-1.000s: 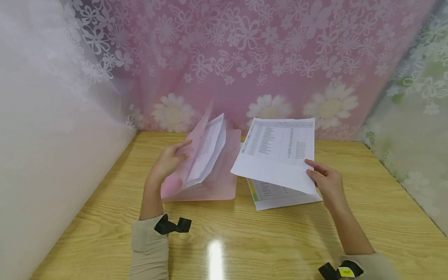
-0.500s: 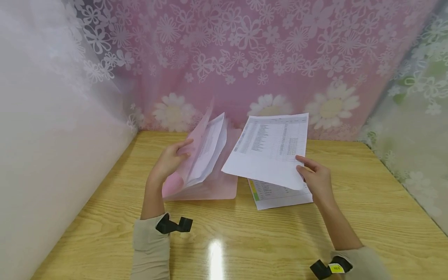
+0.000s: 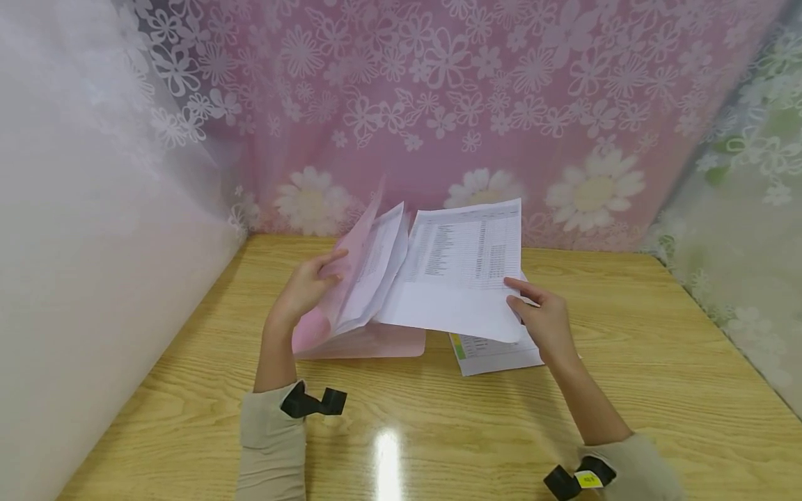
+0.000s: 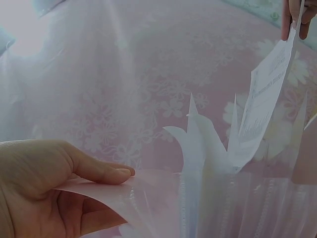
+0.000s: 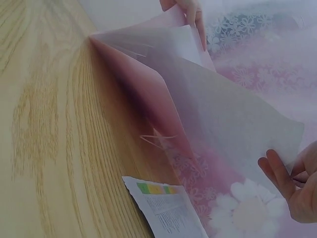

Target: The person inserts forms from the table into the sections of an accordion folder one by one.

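Note:
My left hand pinches the raised front cover of a pink display folder, thumb on top in the left wrist view. Clear plastic pockets fan out beside that cover, with white pages standing in some of them. Between thumb and fingers, my right hand holds the right edge of a white sheet of paper printed with a table. The sheet hangs tilted above the desk, its left edge right at the folder's pages. In the left wrist view its lower end reaches down among the pockets.
Another printed sheet with yellow and green marks lies on the wooden desk, partly covered by the held one. A pink flowered curtain stands behind the desk, with pale walls of cloth to the left.
My right hand has moved left with the sheet of paper, bringing its left edge over the open folder and up against its pages. My left hand keeps its hold on the cover, almost still.

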A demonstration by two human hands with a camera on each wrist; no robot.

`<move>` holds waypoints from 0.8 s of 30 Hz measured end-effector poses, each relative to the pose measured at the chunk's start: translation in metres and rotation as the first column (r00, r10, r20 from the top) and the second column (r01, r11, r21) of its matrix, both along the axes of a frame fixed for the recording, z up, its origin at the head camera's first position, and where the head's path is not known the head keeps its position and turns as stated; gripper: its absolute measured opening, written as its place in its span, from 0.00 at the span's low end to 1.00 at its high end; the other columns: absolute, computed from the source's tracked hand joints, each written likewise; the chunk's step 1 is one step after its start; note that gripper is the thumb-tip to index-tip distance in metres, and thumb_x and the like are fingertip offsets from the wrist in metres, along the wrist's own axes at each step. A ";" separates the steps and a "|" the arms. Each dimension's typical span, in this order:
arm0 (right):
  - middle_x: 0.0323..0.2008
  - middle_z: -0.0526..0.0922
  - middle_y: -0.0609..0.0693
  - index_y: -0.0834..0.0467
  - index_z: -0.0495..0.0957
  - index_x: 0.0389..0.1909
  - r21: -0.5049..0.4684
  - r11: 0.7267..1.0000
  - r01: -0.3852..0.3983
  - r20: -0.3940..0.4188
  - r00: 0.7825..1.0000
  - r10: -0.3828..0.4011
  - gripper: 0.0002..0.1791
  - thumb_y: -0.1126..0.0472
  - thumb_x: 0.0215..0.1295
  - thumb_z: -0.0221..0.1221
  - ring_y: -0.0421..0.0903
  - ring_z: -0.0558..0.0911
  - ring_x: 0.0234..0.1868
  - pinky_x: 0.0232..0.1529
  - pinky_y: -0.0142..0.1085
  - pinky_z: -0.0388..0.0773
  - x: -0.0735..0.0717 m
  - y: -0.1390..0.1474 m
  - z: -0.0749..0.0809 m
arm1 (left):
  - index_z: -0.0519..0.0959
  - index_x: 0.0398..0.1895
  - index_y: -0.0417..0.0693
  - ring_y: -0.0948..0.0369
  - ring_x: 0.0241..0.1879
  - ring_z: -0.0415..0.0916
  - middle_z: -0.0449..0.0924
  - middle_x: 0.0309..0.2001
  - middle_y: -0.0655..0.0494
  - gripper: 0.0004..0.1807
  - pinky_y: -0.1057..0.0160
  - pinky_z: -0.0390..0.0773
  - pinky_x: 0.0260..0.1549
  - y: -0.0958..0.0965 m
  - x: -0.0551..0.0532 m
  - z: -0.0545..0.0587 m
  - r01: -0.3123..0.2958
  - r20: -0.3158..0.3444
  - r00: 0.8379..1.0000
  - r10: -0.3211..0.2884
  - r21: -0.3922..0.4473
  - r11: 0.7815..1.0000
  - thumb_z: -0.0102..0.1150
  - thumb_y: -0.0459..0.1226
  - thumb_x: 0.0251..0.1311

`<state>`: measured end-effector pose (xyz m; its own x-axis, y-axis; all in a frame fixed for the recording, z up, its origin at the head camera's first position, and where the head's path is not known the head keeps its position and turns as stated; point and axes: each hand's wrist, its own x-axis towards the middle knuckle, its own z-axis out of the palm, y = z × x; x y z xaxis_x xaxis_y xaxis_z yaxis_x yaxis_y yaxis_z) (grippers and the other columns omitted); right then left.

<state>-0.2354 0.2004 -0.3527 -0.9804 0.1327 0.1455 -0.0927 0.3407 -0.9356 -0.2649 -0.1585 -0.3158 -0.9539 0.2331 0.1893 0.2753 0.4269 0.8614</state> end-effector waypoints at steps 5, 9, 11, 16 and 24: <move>0.58 0.69 0.56 0.62 0.73 0.57 -0.001 0.999 -0.034 0.017 0.999 0.034 0.20 0.65 0.64 0.54 0.35 0.66 0.22 0.24 0.24 0.66 0.000 -0.005 -0.001 | 0.65 0.64 0.37 0.55 0.63 0.53 0.61 0.64 0.45 0.24 0.55 0.60 0.52 0.000 0.001 0.001 -0.005 -0.011 1.000 0.005 -0.017 1.000 0.47 0.27 0.62; 0.59 0.68 0.57 0.62 0.73 0.57 0.015 0.998 -0.055 0.039 0.998 0.054 0.20 0.65 0.64 0.54 0.35 0.64 0.20 0.22 0.25 0.65 -0.001 -0.007 0.001 | 0.65 0.63 0.36 0.54 0.64 0.52 0.61 0.64 0.44 0.24 0.55 0.60 0.53 0.000 0.001 0.000 -0.002 -0.025 1.000 0.002 -0.023 1.000 0.47 0.26 0.62; 0.60 0.67 0.57 0.62 0.72 0.58 0.028 0.997 -0.069 0.053 0.996 0.067 0.20 0.64 0.64 0.54 0.35 0.62 0.18 0.22 0.25 0.64 -0.002 -0.007 0.003 | 0.65 0.63 0.36 0.55 0.64 0.52 0.61 0.64 0.44 0.24 0.55 0.60 0.53 0.000 0.000 0.000 0.000 -0.029 1.000 -0.001 -0.022 1.000 0.47 0.26 0.62; 0.61 0.66 0.57 0.61 0.72 0.58 0.068 0.992 -0.105 0.084 0.991 0.100 0.21 0.63 0.65 0.54 0.38 0.64 0.21 0.26 0.28 0.66 -0.006 -0.006 0.008 | 0.65 0.63 0.37 0.54 0.58 0.59 0.61 0.64 0.45 0.24 0.56 0.63 0.49 -0.001 0.000 0.000 0.001 -0.025 1.000 -0.002 -0.023 1.000 0.47 0.27 0.62; 0.61 0.66 0.58 0.60 0.72 0.59 0.132 0.978 -0.162 0.096 0.984 0.150 0.21 0.62 0.65 0.53 0.43 0.64 0.27 0.34 0.34 0.68 -0.019 -0.007 0.010 | 0.65 0.64 0.38 0.53 0.52 0.60 0.61 0.64 0.46 0.24 0.58 0.62 0.44 0.000 0.001 0.001 -0.009 -0.011 1.000 0.009 -0.021 1.000 0.46 0.27 0.62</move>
